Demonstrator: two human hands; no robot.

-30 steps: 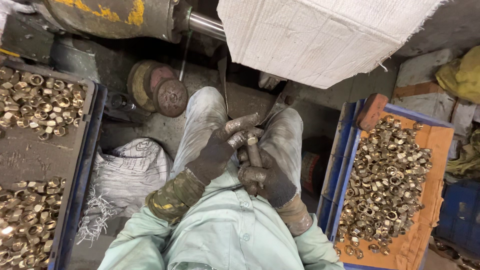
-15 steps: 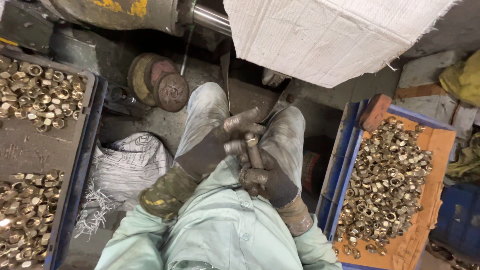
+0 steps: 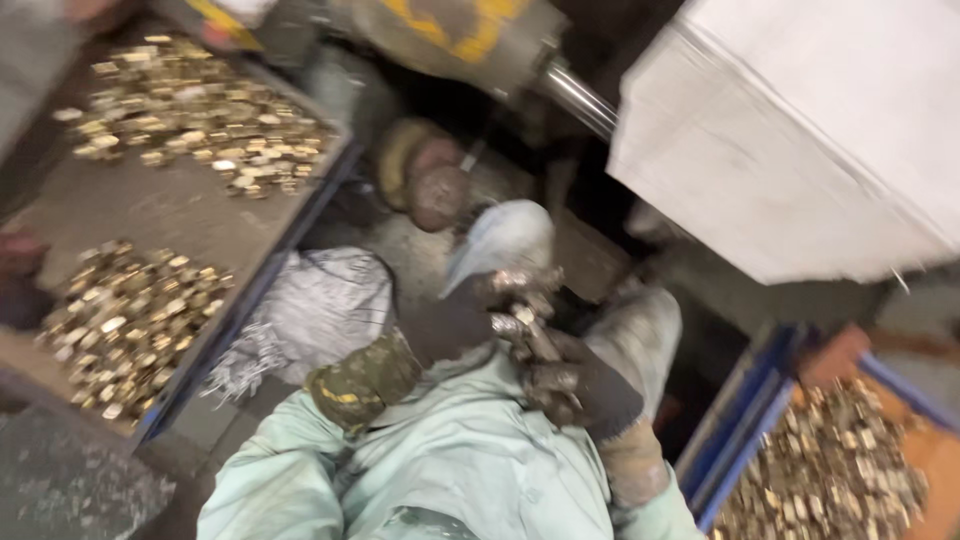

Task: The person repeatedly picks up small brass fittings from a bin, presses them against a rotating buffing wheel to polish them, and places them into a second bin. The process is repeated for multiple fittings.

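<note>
Trays (image 3: 180, 215) flank knees | left hand (image 3: 470, 315), right hand (image 3: 580, 385) touching

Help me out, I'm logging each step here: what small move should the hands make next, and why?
Probably part the hands slightly and firm up the grip. The left hand and right hand, both in dark gloves, meet over the lap around a small metal piece, too blurred to identify. The trays of brass parts and lie well out to either side.
</note>
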